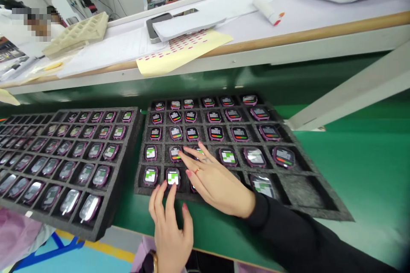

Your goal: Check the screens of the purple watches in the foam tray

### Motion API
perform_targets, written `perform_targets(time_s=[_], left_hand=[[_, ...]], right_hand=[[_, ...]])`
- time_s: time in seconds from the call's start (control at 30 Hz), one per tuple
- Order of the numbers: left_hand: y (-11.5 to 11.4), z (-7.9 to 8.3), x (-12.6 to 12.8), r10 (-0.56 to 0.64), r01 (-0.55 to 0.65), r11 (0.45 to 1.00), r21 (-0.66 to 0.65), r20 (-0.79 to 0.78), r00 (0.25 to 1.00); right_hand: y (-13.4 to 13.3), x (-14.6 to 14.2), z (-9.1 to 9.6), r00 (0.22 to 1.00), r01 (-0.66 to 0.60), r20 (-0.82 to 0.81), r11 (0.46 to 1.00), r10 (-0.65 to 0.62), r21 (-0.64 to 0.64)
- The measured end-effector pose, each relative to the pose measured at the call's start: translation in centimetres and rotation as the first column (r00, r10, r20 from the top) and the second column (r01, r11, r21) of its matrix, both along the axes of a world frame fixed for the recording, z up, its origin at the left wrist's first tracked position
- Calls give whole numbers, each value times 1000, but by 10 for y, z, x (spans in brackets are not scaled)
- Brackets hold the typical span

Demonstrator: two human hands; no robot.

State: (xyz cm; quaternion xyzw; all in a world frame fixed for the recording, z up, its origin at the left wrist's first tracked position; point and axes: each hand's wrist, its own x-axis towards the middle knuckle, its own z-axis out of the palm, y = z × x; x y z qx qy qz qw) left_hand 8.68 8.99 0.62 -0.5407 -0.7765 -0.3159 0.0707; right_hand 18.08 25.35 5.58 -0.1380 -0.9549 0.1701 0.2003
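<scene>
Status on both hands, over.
Right hand over square purple-rimmed watches, contact unclear. Left hand at black foam tray, near edge. Right hand hides some watches.

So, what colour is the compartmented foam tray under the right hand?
Dark grey: the foam tray, head view.

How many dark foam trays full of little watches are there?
2. One tray lies beneath the right hand; the other tray is beside it, at the picture's left. Any stacked underneath could be hidden.
</scene>
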Motion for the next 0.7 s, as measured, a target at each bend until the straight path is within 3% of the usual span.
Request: perform_targets(time_s=[0.17, 0.33, 0.5, 0.7], left_hand=[[-1, 1, -2, -28, 29, 999, 29, -8, 1000], [-1, -2, -2, -80, 81, 996, 48, -21, 997], [5, -6, -3, -175, 180, 981, 77, -64, 982], [13, -7, -6, -230, 248, 963, 109, -150, 961]], right_hand=[[1, -2, -2, 999, 0, 39, 1000, 0, 18], [9, 32, 3, 994, 92, -60, 996, -92, 0], [14, 67, -10, 972, 166, -155, 983, -177, -85], [15, 88, -17, 939, 181, -270, 974, -212, -136]])
